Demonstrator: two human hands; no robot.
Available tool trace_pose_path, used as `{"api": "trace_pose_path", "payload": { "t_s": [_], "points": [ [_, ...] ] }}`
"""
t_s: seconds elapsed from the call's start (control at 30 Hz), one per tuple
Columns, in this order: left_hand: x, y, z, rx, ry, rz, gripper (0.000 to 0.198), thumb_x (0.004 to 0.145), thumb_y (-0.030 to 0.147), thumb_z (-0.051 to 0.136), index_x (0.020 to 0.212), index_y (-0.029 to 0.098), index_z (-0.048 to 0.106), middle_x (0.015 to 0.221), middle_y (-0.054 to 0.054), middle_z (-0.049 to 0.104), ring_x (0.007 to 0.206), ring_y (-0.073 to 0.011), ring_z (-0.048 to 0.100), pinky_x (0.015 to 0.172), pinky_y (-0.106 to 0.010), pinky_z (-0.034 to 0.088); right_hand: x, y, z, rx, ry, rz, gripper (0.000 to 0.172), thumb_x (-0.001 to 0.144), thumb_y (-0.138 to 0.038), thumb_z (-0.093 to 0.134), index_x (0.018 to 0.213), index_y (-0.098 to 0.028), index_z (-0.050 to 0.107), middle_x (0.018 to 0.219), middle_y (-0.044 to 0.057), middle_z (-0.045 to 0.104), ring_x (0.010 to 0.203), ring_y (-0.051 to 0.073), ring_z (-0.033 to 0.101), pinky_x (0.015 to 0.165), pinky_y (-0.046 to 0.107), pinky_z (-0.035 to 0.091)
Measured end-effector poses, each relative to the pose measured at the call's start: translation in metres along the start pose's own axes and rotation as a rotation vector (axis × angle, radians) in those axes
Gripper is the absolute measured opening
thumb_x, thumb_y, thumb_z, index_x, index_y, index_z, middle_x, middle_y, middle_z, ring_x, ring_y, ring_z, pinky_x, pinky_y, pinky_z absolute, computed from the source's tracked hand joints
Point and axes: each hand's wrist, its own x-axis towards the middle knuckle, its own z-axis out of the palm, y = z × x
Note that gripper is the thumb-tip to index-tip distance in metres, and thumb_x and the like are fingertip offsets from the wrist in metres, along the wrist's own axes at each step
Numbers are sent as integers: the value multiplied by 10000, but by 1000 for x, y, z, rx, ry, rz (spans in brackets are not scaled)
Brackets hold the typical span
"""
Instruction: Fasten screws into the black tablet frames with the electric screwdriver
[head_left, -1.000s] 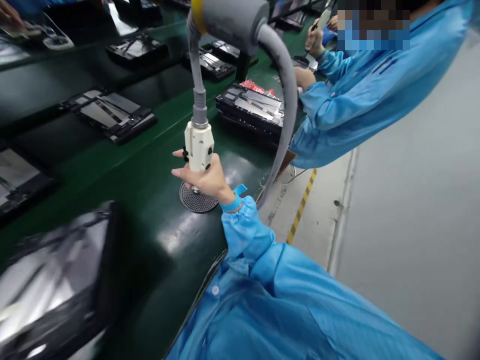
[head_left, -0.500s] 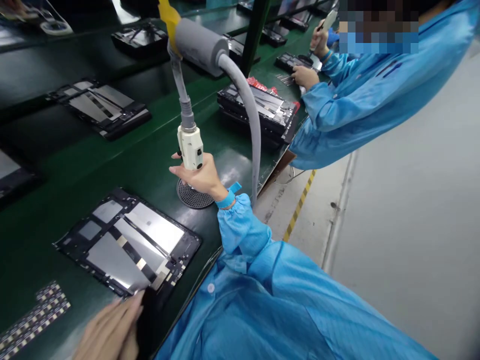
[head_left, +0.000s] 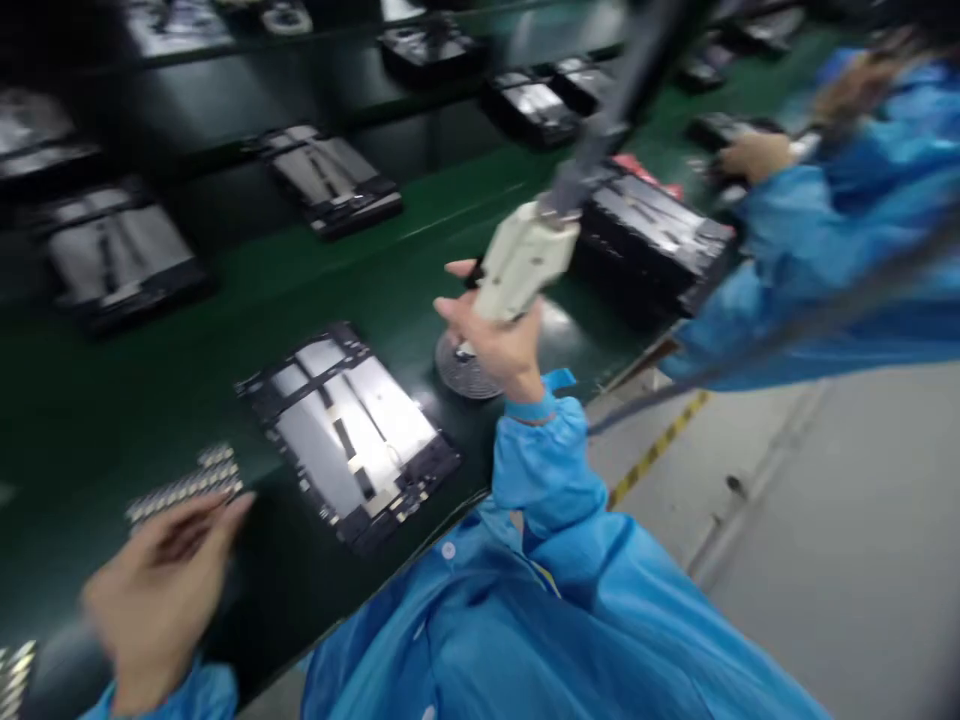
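My right hand point(head_left: 502, 335) is wrapped round a cream electric screwdriver point(head_left: 521, 262) with a grey hose at its top. The tool leans, its lower end over a round perforated tray point(head_left: 465, 370) on the green bench. My left hand point(head_left: 161, 585), blurred, is at the near edge of a strip of small parts point(head_left: 187, 487), thumb and fingertips drawn together. What they pinch, if anything, cannot be made out. Between my hands lies an opened tablet point(head_left: 352, 435), its silver panels and dark ribbon cables facing up; neither hand touches it.
More opened tablets point(head_left: 124, 250) lie along the back of the bench. A stack of tablets point(head_left: 652, 225) stands beyond the tool. At right, a co-worker in a blue sleeve point(head_left: 817, 215) works at the same bench. Another strip point(head_left: 15, 675) is at lower left.
My left hand has moved left from the tablet's near edge to the strip and curled its fingers. My right hand still holds the screwdriver, now more tilted. The view has turned left.
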Motion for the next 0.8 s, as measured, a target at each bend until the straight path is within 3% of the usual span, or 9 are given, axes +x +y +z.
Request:
{"api": "trace_pose_path", "payload": {
  "t_s": [0.03,0.07,0.13,0.27,0.37,0.57,0.67,0.8],
  "points": [
    [2,11,4,-97,26,-122,396,679,574,745,945,284,695,858,-38,746,928,-348,716,960,-560,569,-1,-9,9,9,-19,-17,307,790,-330,752,1038,-176,657,544,-69,568,469,96,537,527,252,496],
    [7,19,8,-180,-20,-211,398,631,551,790,865,241,705,807,-52,740,857,-329,724,919,-526,595,-2,-17,20,30,-67,-16,330,794,-345,753,1061,-180,653,554,-64,575,469,99,541,524,260,503],
    [18,29,14,-311,-120,-274,415,609,523,824,834,189,723,785,-74,736,779,-282,725,838,-443,625,-8,-31,47,78,-188,5,375,783,-391,764,1074,-182,654,602,-47,595,498,109,562,544,279,533],
    [37,31,27,-431,-220,-218,465,634,534,816,882,149,733,815,-94,736,751,-227,714,719,-318,604,-27,-45,107,157,-443,114,449,737,-449,798,1053,-158,666,720,-8,630,629,130,628,650,301,592],
    [48,32,37,-435,-240,-136,463,632,547,786,842,141,714,758,-84,715,696,-210,686,640,-288,562,-37,-43,138,200,-529,181,469,710,-447,817,1028,-137,665,754,4,646,665,133,635,696,299,597],
    [62,32,38,-310,-259,22,335,721,484,674,727,149,654,656,-59,666,623,-200,617,561,-279,452,-48,-25,164,160,-553,245,428,710,-400,816,1023,-147,671,722,-23,628,675,125,621,751,290,584],
    [64,33,35,-335,-299,-6,306,703,444,689,725,141,644,643,-59,654,610,-195,608,538,-273,450,-51,-17,170,165,-559,239,408,716,-338,816,1040,-138,669,696,-34,605,644,115,600,704,270,566],
    [71,40,32,-435,-388,-101,442,629,444,738,916,122,640,813,-97,700,690,-217,662,568,-310,557,-52,-13,174,161,-582,241,414,720,-310,807,1060,-126,660,636,-53,581,587,106,573,667,260,554]
  ]
}}
